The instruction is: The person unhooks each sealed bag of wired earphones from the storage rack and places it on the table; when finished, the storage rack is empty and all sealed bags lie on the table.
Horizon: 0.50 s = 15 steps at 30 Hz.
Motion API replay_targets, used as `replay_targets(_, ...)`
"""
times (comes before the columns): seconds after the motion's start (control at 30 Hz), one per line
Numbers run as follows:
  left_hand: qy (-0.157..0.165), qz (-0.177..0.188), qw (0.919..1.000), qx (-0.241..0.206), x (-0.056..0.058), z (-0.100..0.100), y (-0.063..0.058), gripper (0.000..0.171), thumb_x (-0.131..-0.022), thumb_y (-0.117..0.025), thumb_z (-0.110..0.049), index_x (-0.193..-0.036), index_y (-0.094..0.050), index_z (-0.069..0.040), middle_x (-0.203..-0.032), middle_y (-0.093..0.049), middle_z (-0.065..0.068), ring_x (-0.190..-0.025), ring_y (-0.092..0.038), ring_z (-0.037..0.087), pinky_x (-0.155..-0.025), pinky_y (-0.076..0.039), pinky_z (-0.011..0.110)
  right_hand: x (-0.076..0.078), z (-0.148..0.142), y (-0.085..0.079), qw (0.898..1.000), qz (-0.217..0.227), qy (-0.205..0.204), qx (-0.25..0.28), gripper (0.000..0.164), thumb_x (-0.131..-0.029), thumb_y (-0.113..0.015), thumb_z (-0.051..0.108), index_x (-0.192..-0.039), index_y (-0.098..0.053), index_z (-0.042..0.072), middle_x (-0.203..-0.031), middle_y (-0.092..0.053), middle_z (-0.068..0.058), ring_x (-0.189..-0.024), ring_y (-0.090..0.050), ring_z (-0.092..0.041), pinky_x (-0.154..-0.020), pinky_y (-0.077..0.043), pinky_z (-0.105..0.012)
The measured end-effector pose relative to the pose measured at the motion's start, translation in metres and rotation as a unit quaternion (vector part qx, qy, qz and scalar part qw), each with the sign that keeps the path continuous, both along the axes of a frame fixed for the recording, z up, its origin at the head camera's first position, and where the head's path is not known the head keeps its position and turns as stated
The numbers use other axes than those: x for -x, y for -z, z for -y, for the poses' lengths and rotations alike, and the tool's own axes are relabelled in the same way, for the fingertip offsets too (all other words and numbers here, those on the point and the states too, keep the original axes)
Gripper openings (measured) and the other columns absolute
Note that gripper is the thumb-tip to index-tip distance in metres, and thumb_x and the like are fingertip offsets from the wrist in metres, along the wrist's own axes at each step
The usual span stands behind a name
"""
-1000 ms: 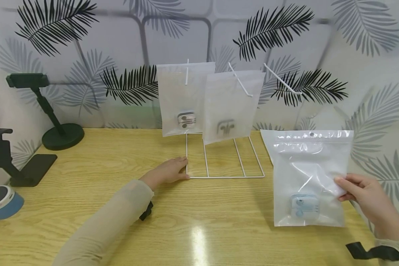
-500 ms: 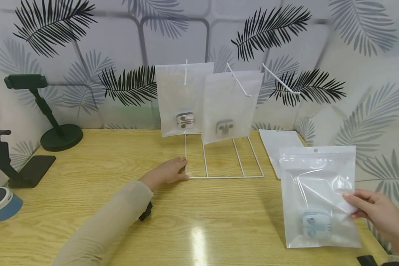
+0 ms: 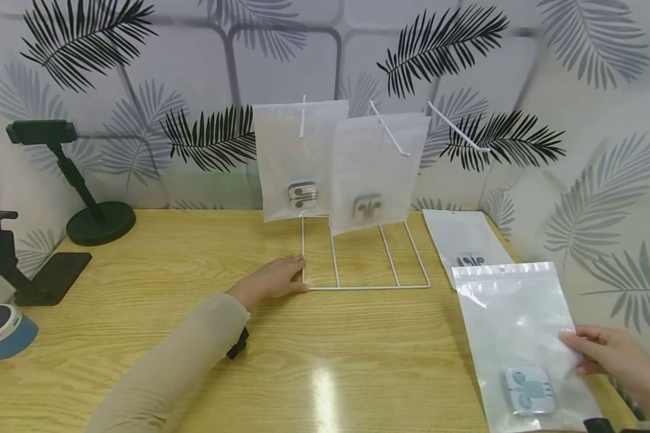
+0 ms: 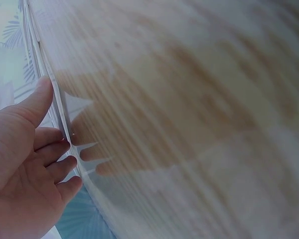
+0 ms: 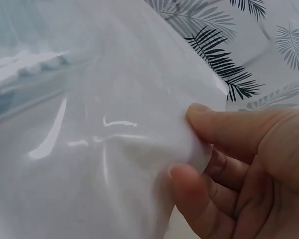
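At the right of the head view my right hand (image 3: 612,358) pinches the side edge of a white zip-lock bag (image 3: 511,319). A boxed set of earphones (image 3: 529,391) shows through its lower part. The right wrist view shows thumb and fingers on the edge of the glossy bag (image 5: 109,149). My left hand (image 3: 271,279) rests on the table, its fingertips touching the left side of a white wire display rack (image 3: 368,288). In the left wrist view the relaxed left hand (image 4: 30,154) has its fingertips along the wire.
Two earphone bags, a left one (image 3: 298,156) and a right one (image 3: 379,168), hang on rack hooks; the right hook (image 3: 457,126) is bare. Another bag (image 3: 455,231) lies at the back right. A green stand (image 3: 100,222), a black stand (image 3: 54,276) and a blue tub (image 3: 8,334) stand left.
My right hand has lowered the held bag toward the front right, and it tilts further back. The bag lying behind it has come into view. The left hand stays at the rack.
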<state>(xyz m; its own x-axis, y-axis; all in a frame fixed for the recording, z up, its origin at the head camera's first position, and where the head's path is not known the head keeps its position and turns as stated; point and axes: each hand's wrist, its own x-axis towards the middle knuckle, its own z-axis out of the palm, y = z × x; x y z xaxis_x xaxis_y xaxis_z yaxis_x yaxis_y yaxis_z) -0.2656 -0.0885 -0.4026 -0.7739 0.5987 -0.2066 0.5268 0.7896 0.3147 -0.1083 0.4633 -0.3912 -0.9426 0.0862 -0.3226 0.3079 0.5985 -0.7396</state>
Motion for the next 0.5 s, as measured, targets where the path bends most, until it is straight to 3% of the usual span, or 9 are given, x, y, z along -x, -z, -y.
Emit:
replay_targets(0.2,-0.002,0.003,1.0,-0.003,-0.001,0.0,-0.001,0.068,-0.093,-0.053,-0.035,-0.142,-0.027,0.004,-0.147,-0.023,0.02,-0.134,-0.021,0.033,-0.109,-0.018,0.041,-0.003,0.005,0.0,0.998,0.018,-0.019,-0.065,0.036,-0.094,-0.053,0.033,-0.087,-0.06,-0.002,-0.066,-0.049,0.002,-0.058,-0.053,-0.012,-0.056,-0.05,-0.027)
replay_targets(0.3,-0.004,0.006,1.0,-0.003,-0.002,0.0,-0.002,0.068,-0.093,-0.053,-0.035,-0.142,-0.026,0.004,-0.147,-0.023,0.02,-0.134,-0.021,0.033,-0.109,-0.018,0.042,-0.003,0.003,0.003,0.994,0.008,-0.044,-0.099,0.036,-0.094,-0.052,0.033,-0.088,-0.06,-0.002,-0.064,-0.05,0.002,-0.056,-0.052,-0.012,-0.052,-0.047,-0.026)
replay_targets(0.5,-0.001,0.006,1.0,-0.007,-0.004,0.0,-0.003,0.067,-0.094,-0.053,-0.034,-0.142,-0.027,0.004,-0.146,-0.024,0.021,-0.134,-0.021,0.033,-0.109,-0.018,0.042,-0.001,-0.002,0.013,0.991,0.003,-0.039,-0.13,0.03,-0.091,-0.058,0.028,-0.083,-0.059,-0.001,-0.056,-0.047,0.002,-0.049,-0.051,-0.014,-0.044,-0.044,-0.025)
